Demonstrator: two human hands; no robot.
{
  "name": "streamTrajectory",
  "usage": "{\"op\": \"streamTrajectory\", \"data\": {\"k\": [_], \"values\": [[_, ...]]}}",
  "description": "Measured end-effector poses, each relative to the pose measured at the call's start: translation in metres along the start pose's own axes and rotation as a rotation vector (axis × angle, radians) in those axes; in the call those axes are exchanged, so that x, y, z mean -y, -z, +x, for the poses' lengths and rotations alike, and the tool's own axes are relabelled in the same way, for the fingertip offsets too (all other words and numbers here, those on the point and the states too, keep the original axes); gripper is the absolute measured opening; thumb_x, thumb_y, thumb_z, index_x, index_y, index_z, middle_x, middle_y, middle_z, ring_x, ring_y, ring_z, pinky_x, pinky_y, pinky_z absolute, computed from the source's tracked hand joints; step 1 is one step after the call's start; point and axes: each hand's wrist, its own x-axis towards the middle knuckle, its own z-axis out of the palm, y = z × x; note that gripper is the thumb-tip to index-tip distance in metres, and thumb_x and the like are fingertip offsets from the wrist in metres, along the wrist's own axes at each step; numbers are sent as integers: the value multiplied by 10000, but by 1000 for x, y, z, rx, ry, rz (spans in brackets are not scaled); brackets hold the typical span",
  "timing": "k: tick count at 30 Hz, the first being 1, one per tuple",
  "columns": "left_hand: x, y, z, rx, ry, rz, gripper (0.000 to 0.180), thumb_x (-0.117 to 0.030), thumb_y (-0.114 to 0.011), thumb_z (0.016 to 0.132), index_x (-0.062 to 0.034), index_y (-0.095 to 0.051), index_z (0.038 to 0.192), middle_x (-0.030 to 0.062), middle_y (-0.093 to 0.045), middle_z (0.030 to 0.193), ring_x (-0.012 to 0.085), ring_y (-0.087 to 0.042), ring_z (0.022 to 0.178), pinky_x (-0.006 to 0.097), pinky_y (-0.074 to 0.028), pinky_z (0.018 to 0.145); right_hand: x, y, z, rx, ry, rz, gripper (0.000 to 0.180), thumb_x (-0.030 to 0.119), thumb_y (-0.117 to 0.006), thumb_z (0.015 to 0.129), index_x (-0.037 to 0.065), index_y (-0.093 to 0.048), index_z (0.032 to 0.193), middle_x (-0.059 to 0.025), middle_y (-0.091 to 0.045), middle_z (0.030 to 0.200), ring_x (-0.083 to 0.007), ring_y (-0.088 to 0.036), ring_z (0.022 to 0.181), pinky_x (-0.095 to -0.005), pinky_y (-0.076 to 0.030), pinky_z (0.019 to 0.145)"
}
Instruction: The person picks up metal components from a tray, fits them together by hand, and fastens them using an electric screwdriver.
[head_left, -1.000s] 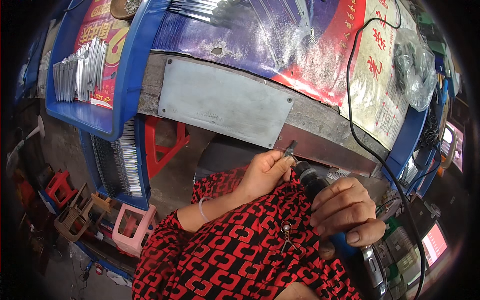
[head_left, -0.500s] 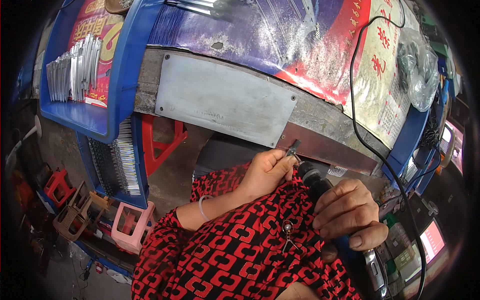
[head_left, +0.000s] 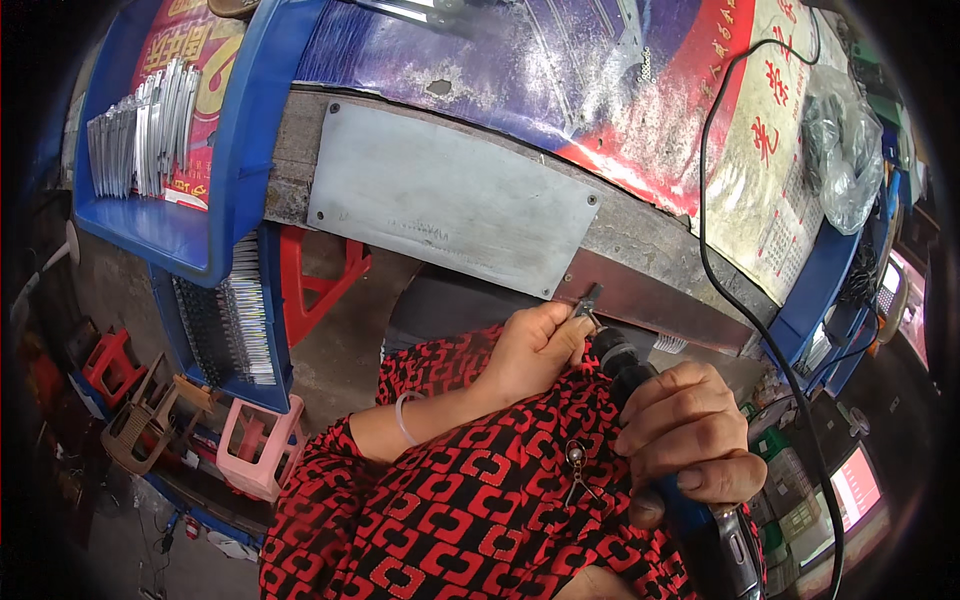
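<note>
My right hand is wrapped round a corded-looking handheld power tool with a black nose and a blue and silver body. The tool tilts up and left, its tip close to my left fingers. Pinched in my left hand is a small dark metal piece, most of it hidden by the fingers. Whether the tool's tip touches this piece, I cannot tell. Both hands are just in front of the bench edge, beside a dark reddish metal strip.
A grey metal plate is screwed to the bench edge. A blue bin with thin metal strips stands at left, another blue crate below it. A black cable crosses the right side near a clear plastic bag. Stools stand at lower left.
My right hand and the tool have shifted slightly to the left. My left hand keeps its pinch on the small metal piece, almost unmoved. The view has shifted a little.
</note>
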Motion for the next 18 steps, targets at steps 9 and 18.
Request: {"op": "streamTrajectory", "data": {"k": [9, 18], "values": [[5, -1, 0, -17, -33, -5, 279, -169, -519, 911, -19, -530, 677, -15, -503, 567, 47, -433, 522, 227, -364, 479, -5, 0, 4, -4, 7, 56, 113, 39, -568, 747, -5, -477, 796, -146, -583, 647, -256, -591, 543, -348, -503, 477], [-1, 0, 0, 0, -33, 22, 218, -151, -494, 920, -2, -592, 794, -16, -518, 589, 39, -451, 540, 204, -371, 500, 2, 7, -10, -24, 70, -43, 192, 121, -548, 846, 40, -412, 955, -131, -601, 715, -250, -613, 583, -347, -522, 512]]}}
